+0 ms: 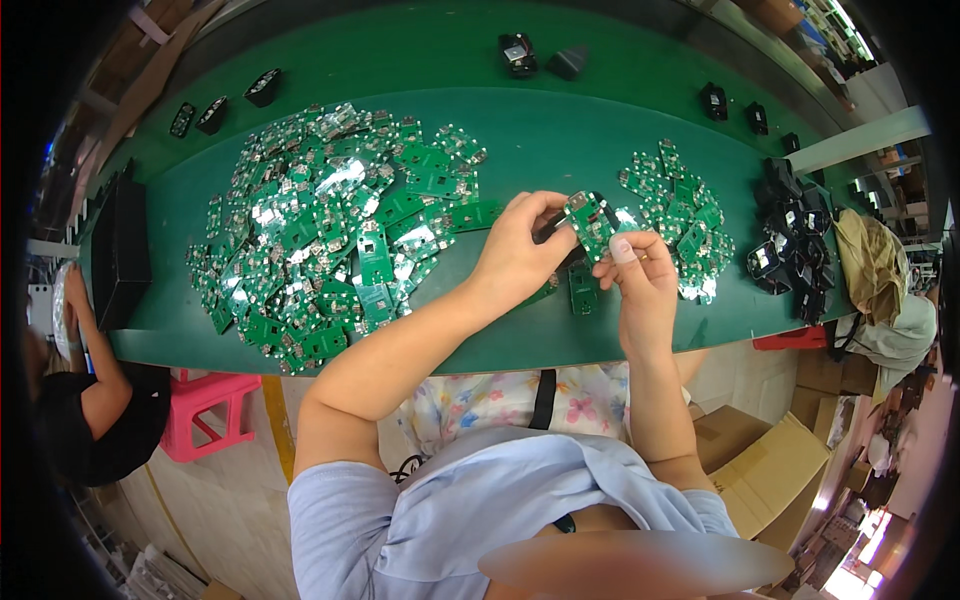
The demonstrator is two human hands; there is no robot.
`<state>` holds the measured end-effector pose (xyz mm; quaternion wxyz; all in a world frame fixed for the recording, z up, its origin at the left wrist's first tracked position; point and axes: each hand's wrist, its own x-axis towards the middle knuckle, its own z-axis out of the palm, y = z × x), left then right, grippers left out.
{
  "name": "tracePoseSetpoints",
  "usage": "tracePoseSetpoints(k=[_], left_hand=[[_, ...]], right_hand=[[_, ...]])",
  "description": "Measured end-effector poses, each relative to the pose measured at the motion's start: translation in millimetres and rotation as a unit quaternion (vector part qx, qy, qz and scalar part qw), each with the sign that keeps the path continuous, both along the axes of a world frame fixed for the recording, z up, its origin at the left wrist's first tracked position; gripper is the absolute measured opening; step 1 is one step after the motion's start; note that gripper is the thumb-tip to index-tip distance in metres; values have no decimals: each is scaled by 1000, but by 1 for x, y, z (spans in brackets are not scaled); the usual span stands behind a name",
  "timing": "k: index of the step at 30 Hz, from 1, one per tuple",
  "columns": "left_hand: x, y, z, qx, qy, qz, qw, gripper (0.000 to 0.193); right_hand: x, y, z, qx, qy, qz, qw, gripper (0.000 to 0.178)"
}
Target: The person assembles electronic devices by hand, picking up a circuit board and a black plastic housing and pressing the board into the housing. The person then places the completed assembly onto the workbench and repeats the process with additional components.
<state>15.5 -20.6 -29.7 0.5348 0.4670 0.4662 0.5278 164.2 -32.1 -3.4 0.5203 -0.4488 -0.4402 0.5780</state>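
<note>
Pale blue cloth nearest: the wearer's shirt (pixel 440 510), floral fabric (pixel 480 400) beyond it at the lap. Bare forearms reach over the green worktop (pixel 560 130), left one slanting in from a wide-bent elbow, right one rising more steeply.

Hands close together, not touching as far as I can see. Green circuit board (pixel 588 228) held up between them, long axis steep, leaning from upper left to lower right. Right hand (pixel 647 285) is at its lower end, thumb and fingers pinching it, wrist upright. Left hand (pixel 518 248) sits to its left, fingers curled, thumb pointing at the board, closed about a dark piece (pixel 549 231) mostly hidden; cannot tell its shape.

Just below the held board, a loose board (pixel 582 289) lies on the worktop. Large board pile (pixel 310 225) to the left; smaller pile (pixel 690 225) just beyond the right hand, to its right. Black housings (pixel 795 240) heap farther right. Farthest: two black parts (pixel 517 56) (pixel 568 63) along the back.
</note>
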Motion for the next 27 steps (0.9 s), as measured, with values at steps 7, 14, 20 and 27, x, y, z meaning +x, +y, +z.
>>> tracePoseSetpoints(k=[7, 14, 20, 27], left_hand=[[1, -3, 9, -66, -119, -45, 990, 34], [-2, -2, 9, -34, -13, -27, 999, 32], [0, -4, 7, 8, 30, -9, 999, 27], [2, -6, 13, 96, 153, 11, 984, 24]], right_hand=[[3, 2, -9, -11, -4, -14, 1000, 8], [0, 1, -14, -37, 1, 1, 999, 10], [-7, 6, -8, 234, -187, -88, 950, 16], [-6, 12, 2, 274, -278, -47, 920, 9]])
